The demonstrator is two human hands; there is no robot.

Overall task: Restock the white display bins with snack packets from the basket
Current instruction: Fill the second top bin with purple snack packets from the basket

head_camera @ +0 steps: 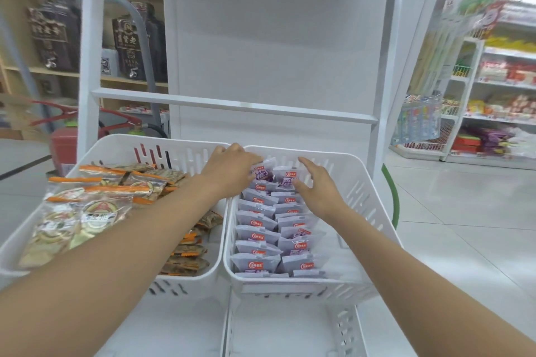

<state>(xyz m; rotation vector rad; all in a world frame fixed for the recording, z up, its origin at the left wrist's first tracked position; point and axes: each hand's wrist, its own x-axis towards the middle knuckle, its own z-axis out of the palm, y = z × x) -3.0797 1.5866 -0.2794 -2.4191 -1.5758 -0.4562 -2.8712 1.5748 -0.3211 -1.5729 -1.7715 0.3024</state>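
Two white display bins sit side by side on a white rack. The right bin [368, 182] holds two rows of upright white-and-purple snack packets [258, 240]. The left bin [116, 145] holds clear packets with orange tops [95, 203]. My left hand [232, 168] reaches across to the far end of the right bin and its curled fingers hold the rearmost purple packet [262, 172]. My right hand [316, 185] lies on the back packets of the right row, fingers spread and fairly straight. No basket shows.
A lower white bin [342, 327] sits under the right one. A white crossbar [232, 104] and back panel rise behind the bins. Red fire extinguishers [63, 142] stand on the floor at left, store shelves [493, 101] at right. A green hoop [391, 191] shows beside the rack.
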